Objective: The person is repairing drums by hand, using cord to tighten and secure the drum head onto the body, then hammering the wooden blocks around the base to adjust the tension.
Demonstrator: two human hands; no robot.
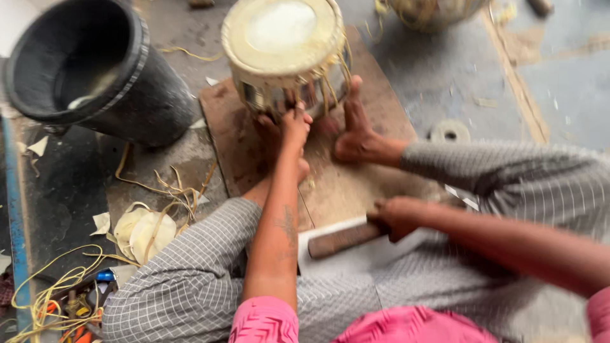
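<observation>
— On the wooden board [356,184], what stands between the feet?

— A small drum [286,54], metal-bodied, with a pale skin head and yellowish lacing straps running down its side. It sits tilted toward the camera at the far end of the board, and both bare feet are against it: the left foot [270,136] low at its base, the right foot [356,130] with toes up along its right side.

— And the left hand?

— The left hand [295,124] reaches forward to the drum's lower edge, fingers curled narrow on the lacing there. Whether they pinch one strap or only press on it, I cannot tell; the view is blurred.

— The right one?

— The right hand [397,216] is closed around one end of a brown rod-like tool [346,238], which lies low over the lap, well apart from the drum, pointing left.

— What lies around?

— A black bucket [95,70] to the left, tipped so its mouth shows. Near the left knee, pale scraps of hide [143,232] and loose yellow cord [54,289] on the floor. A flat ring [450,132] lies just beyond the right ankle. Another drum's shell [435,11] shows at the top edge.
</observation>
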